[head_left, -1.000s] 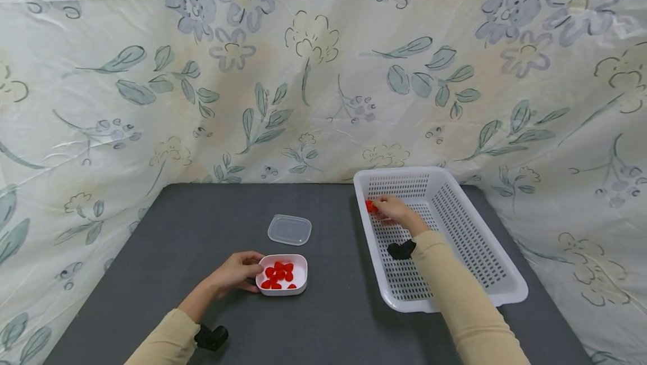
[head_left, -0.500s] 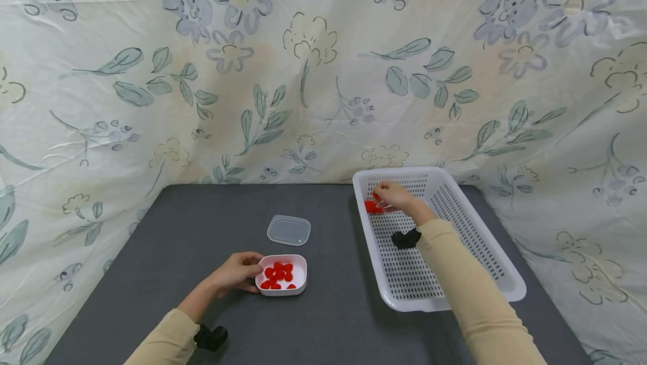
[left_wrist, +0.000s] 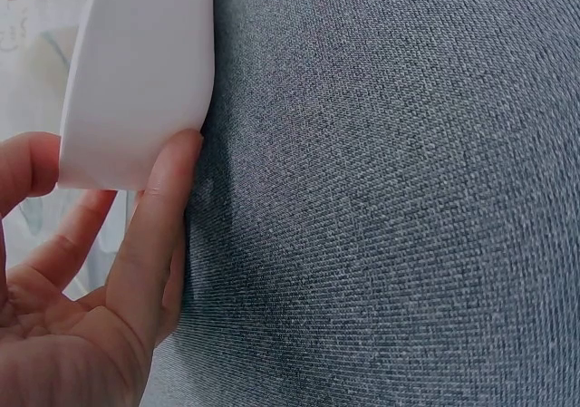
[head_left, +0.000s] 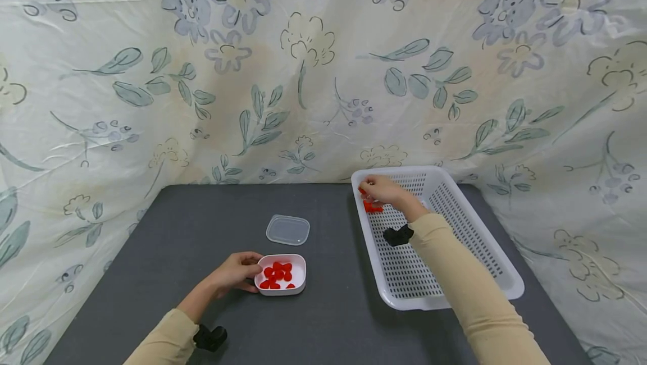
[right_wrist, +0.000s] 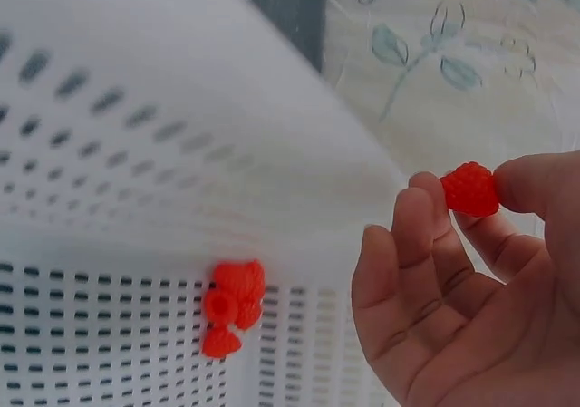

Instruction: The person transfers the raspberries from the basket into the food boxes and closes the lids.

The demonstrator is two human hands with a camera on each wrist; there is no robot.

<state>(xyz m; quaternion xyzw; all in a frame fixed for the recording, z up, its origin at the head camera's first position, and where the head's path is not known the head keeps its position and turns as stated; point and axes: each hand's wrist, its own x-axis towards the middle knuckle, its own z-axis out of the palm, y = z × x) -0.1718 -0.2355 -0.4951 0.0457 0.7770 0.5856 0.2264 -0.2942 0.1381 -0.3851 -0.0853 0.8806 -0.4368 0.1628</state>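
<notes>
A pale cloth printed with flowers and leaves [head_left: 298, 45] fills the upper part of the head view, and a dark grey table [head_left: 323, 331] spreads across the lower part. Low in the frame, left of centre, the left hand [head_left: 236, 273] grips the left end of a small white box [head_left: 281, 292]; the left wrist view shows the fingertips against its wall. Several red berries [head_left: 279, 275] lie inside it. Just above the box in the frame, a clear lid [head_left: 288, 231] lies flat on the table. Right of centre stands a white slotted basket [head_left: 414, 303]. Over its upper left corner, the right hand [head_left: 385, 191] pinches a single raspberry [right_wrist: 470, 191] between thumb and fingers, held above the basket floor. A small cluster of raspberries [right_wrist: 240, 282] rests in the basket beneath, at lower left in the right wrist view. Both arms wear beige sleeves [head_left: 460, 275].
</notes>
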